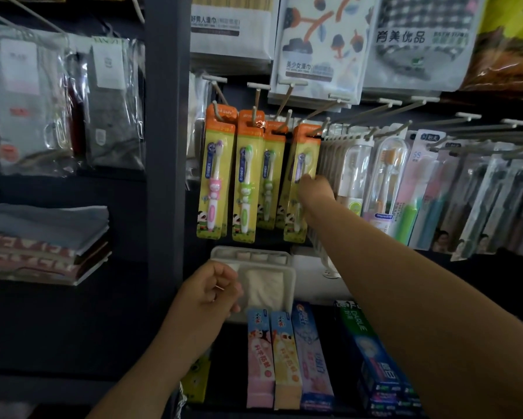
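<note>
Evidently we were at the step of taking one toothbrush pack (pixel 301 164) off its peg (pixel 320 116). Our right hand (pixel 316 192) was stretched out to it, the fingers against the pack's right edge near its middle. Seen from behind, we could not tell whether they pinched it or only touched. Our left hand (pixel 213 293) hovered lower down, near a white tray (pixel 281 261), its fingers clenched on nothing we could see. Next, we judged, the pack needed a firm pinch, then a lift and a pull towards us along the peg. The pack hung rightmost of four in its row: a yellow card with an orange top, a pale child's brush under clear plastic, tilted slightly.
</note>
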The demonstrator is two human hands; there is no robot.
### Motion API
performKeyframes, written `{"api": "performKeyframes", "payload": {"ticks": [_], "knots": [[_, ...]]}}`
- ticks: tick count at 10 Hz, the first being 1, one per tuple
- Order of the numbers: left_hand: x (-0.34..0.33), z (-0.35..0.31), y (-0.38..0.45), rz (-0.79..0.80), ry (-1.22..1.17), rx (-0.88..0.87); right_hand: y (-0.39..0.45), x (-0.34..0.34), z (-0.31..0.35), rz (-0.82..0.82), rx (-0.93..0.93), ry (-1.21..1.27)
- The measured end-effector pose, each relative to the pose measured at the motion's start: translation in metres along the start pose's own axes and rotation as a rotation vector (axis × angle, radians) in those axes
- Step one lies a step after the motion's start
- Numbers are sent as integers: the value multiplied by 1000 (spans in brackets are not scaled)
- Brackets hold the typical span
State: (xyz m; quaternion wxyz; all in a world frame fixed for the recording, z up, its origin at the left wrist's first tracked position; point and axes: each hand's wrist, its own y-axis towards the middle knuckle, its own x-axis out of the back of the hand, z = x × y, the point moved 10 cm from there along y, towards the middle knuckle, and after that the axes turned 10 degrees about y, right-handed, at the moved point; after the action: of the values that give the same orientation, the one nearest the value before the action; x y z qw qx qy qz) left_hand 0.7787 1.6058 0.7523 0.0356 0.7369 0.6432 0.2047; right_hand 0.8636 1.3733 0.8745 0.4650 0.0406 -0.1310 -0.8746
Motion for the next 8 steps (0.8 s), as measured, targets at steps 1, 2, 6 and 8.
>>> {"api": "performKeyframes", "payload": {"ticks": [1,2,6,8], "knots": [[-1,1,0,9,2,-5,0,-1,-18,0,-92,17],[-2,2,-1,10,-2,2,-17,-4,-36,41,-149,43],[-39,-2,-28,70,-54,-60,-181,81,-84,167,50,78],[-145,13,-83,297,-173,-18,-268,243,-161,-228,-31,-32]]}}
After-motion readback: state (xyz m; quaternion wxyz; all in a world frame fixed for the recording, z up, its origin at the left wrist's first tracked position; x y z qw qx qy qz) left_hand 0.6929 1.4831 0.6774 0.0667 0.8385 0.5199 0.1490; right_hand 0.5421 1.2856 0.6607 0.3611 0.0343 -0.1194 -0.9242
